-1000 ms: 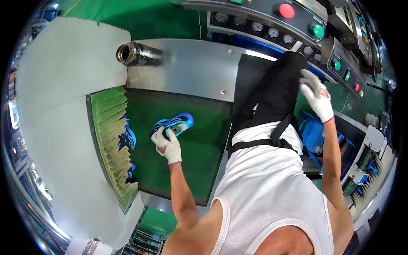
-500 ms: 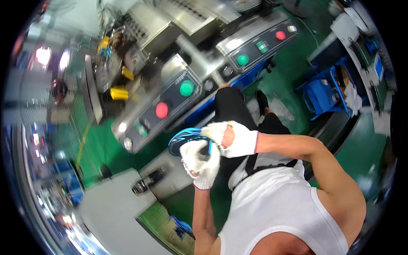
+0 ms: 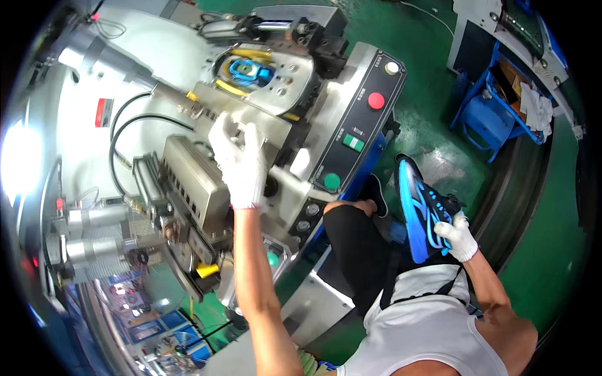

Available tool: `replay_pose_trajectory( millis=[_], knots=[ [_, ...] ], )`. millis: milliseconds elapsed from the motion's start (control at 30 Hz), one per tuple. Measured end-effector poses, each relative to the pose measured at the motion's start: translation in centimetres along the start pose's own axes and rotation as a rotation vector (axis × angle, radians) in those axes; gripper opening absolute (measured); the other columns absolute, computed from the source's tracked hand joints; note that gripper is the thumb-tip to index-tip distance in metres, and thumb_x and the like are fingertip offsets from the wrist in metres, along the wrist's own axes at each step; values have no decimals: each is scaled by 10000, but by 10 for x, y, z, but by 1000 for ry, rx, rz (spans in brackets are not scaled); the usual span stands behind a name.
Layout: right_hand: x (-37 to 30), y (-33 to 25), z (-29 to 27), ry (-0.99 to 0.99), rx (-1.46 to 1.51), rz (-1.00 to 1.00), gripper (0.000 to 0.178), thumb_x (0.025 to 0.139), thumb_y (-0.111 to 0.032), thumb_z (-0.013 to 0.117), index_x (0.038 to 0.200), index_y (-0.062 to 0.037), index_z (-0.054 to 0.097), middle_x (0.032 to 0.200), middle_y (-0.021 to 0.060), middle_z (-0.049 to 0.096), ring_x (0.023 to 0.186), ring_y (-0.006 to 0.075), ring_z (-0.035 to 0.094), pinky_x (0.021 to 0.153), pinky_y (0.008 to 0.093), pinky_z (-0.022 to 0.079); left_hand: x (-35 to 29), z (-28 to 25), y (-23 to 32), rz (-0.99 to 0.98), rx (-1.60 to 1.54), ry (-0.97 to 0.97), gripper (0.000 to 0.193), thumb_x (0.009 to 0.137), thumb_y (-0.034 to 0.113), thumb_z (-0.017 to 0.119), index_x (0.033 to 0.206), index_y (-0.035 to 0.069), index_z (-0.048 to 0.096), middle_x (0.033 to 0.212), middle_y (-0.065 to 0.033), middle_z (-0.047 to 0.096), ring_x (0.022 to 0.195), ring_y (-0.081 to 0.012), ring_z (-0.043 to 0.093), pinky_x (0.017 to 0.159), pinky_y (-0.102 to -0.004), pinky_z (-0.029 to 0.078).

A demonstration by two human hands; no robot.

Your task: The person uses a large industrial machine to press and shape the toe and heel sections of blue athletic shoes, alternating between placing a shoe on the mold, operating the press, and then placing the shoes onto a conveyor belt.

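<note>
Blue-black shoe point(image 3: 421, 213) w/ bright blue sole, gripped in gloved right hand point(image 3: 458, 237); left hand point(image 3: 241, 160) fingers spread on machine point(image 3: 207, 188).

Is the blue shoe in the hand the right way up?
No, tipped: the blue-and-black shoe stands on end, toe upward, its blue sole showing, gripped by the white-gloved right hand.

Bright, sharp centre; left-edge glare, fisheye bending, dark rim.
</note>
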State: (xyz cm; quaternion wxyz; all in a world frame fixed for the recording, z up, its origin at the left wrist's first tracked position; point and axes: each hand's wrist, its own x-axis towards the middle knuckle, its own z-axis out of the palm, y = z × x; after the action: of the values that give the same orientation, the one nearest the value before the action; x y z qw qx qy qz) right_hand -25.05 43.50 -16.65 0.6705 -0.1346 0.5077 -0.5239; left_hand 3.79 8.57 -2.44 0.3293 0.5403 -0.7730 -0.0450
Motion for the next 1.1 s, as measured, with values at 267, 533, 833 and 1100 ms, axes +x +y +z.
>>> replay_pose_trajectory(
  millis=[267,533,833,1100],
  knots=[
    [49,49,-81,304,9,195,551,850,-170,865,1268,121,657,1204,104,714,1100,142,644,1034,333,507,194,129,-111,-282,97,-123,721,904,429,699,1486,23,574,1424,-260,636,1302,-382,623,1117,-439,469],
    [45,64,-102,382,-252,227,414,870,-188,886,1045,142,707,961,80,770,934,127,710,879,311,576,212,176,-104,-180,145,119,334,1040,242,607,1315,84,711,1269,-186,734,1121,-306,720,990,-413,548],
    [19,50,-60,397,65,43,423,861,-132,850,1170,42,618,1020,25,697,931,105,657,858,323,543,156,61,-16,-7,-365,443,324,1092,91,536,1388,-8,622,1310,-168,673,1122,-239,676,997,-362,547],
    [71,-16,5,275,-121,-355,690,906,-96,792,1525,-39,491,1372,58,627,1191,164,605,1026,358,521,-82,-47,42,343,-513,276,111,1013,19,609,1091,62,675,1261,-209,705,1190,-370,667,1048,-463,521]
  ],
)
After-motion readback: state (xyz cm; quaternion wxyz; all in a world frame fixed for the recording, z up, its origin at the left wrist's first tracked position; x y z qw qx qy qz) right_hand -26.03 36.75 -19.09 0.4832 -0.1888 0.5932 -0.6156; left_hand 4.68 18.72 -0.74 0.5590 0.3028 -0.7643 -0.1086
